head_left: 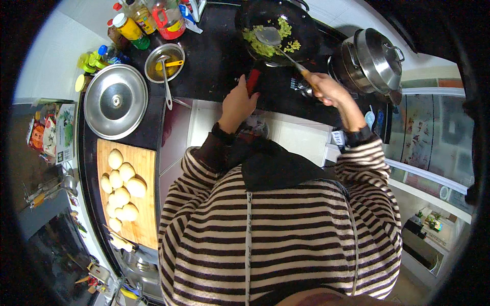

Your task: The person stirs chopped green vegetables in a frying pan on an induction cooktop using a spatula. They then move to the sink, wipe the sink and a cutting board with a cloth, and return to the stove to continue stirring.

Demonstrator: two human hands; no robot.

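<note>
My left hand (pixel 239 106) is closed around the end of the red handle (pixel 253 81) of a dark wok (pixel 309 38). My right hand (pixel 331 91) grips the wooden handle of a metal spatula (pixel 291 60), fingers wrapped round it. The spatula's blade rests among chopped yellow-green food (pixel 263 49) on the left side of the wok. I cannot make out exactly what the food is.
Right of the wok stands a lidded steel pot (pixel 380 60). To the left are a steel bowl (pixel 150 71) holding utensils, sauce bottles (pixel 130 30), a large round metal lid (pixel 116 122), and a wooden board (pixel 145 219) bearing several pale round dough pieces (pixel 121 196).
</note>
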